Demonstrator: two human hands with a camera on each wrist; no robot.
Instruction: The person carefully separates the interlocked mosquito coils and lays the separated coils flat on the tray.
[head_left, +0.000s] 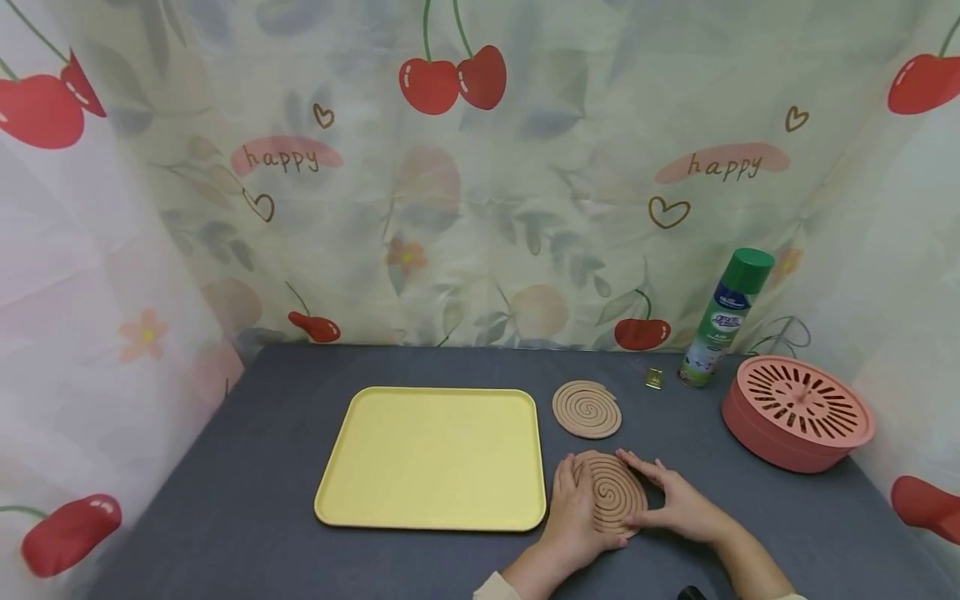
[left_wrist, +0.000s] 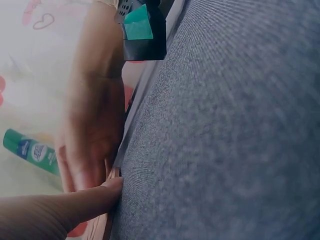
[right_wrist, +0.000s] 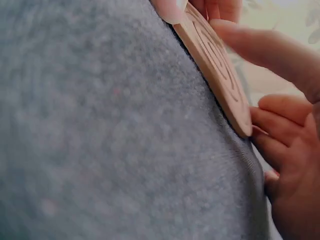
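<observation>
A brown spiral mosquito coil [head_left: 609, 493] lies flat on the dark tabletop, right of the yellow tray. My left hand [head_left: 573, 521] holds its left side, fingers over the upper left edge and thumb at the near edge. From the right, my right hand [head_left: 681, 502] grips the same coil, fingertips at the far edge and thumb on the near right rim. The right wrist view shows the coil [right_wrist: 222, 75] edge-on, close over the cloth, with both hands at its rim. Behind it lies a second coil [head_left: 587, 410], which neither hand touches.
The yellow tray [head_left: 431, 458] fills the middle of the table. At the back right are a small gold metal piece [head_left: 654, 378] and a green spray can [head_left: 723, 321]. A round pink box with a slotted lid [head_left: 798, 412] stands at the right. Printed curtains surround the table.
</observation>
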